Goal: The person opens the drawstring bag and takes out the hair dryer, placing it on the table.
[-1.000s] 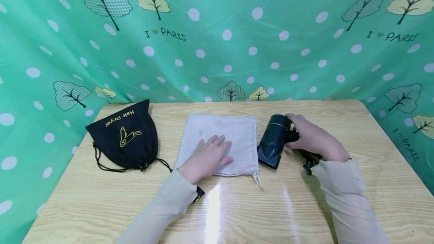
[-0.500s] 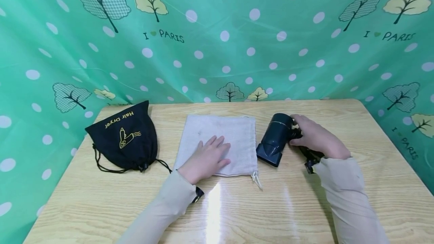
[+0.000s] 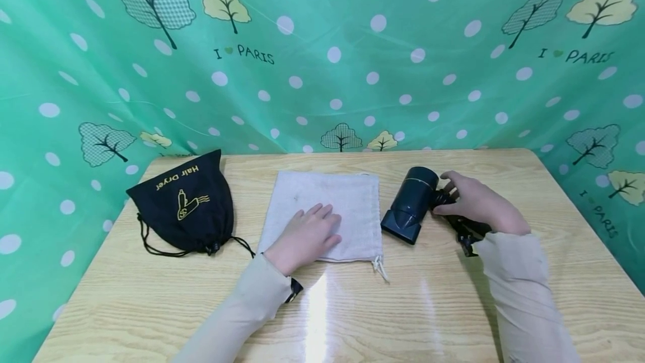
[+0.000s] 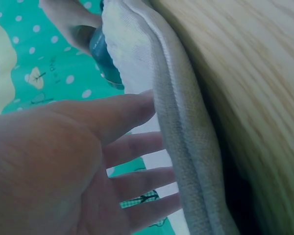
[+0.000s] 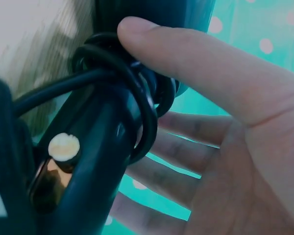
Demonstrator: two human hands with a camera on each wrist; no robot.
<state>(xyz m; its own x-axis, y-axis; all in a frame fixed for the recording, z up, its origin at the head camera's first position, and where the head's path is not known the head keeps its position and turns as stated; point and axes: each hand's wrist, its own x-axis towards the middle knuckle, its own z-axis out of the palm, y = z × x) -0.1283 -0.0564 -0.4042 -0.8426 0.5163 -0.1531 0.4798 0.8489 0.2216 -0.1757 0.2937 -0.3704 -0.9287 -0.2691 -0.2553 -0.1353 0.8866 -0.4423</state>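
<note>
My left hand [image 3: 308, 238] rests flat with spread fingers on a pale cloth drawstring pouch [image 3: 347, 195], its thumb near the front edge; in the left wrist view the pouch [image 4: 174, 93] shows edge-on. Right of it lies a dark blue hair dryer [image 3: 410, 200], nozzle toward me, cord [image 5: 144, 98] wound around its handle [image 5: 95, 142]. My right hand [image 3: 478, 203] is at that handle. In the right wrist view its thumb lies by the cord near the barrel and its loosely extended fingers pass behind the handle, tips hidden.
A black drawstring bag [image 3: 194, 223] printed "Hair Dryer" lies at the left of the wooden table [image 3: 393, 318]. A green patterned cloth [image 3: 322, 88] hangs around the back and sides. White strings [image 3: 381, 269] stick out from the pouch's front right corner.
The hair dryer has shifted slightly right and away from me. My right hand has moved right, its fingertips now farther from the barrel. The left hand stays on the pouch.
</note>
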